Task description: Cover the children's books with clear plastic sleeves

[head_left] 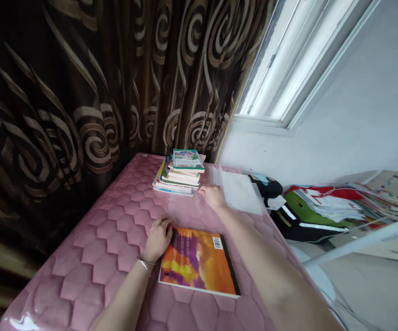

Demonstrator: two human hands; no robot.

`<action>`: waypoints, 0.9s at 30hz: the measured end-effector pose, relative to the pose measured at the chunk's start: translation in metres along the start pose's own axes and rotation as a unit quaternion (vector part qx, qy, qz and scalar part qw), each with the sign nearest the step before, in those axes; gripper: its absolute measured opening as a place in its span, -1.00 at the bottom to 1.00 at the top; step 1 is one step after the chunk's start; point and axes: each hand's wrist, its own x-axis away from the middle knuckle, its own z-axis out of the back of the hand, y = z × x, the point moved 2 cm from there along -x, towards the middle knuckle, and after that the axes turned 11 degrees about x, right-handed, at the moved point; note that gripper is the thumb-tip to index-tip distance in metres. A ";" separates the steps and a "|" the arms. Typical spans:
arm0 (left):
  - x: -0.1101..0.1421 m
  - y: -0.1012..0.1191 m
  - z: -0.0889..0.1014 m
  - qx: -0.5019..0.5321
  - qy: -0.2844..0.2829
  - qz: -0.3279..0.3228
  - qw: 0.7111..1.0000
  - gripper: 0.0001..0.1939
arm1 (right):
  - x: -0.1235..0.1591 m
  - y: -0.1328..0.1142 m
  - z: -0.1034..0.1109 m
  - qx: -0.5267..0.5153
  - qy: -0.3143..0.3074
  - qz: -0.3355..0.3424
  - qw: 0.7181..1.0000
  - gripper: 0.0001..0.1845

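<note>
paperback point(199, 262) under left hand point(158, 239)

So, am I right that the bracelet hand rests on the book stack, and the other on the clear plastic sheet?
No: the head view shows the left hand beside the orange-covered book, not the book stack. The right hand is on the clear plastic sheet.

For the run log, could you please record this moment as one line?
left hand | touching orange paperback book | right hand | on clear plastic sheet

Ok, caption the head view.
Left hand touching a paperback on a pink quilted mattress, right hand near stacked books.
</note>
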 end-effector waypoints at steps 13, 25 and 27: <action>0.000 -0.002 -0.002 -0.055 -0.018 0.021 0.998 -0.67 | 0.120 -0.006 -0.007 -0.270 -0.014 0.058 0.961 -0.73; -0.002 -0.004 -0.002 -0.052 -0.020 0.019 0.998 -0.69 | 0.233 -0.014 0.012 -0.251 -0.174 0.111 0.946 -0.35; -0.001 -0.005 -0.003 -0.051 -0.015 0.016 0.998 -0.69 | 0.235 -0.015 0.008 -0.247 -0.157 0.115 0.949 -0.43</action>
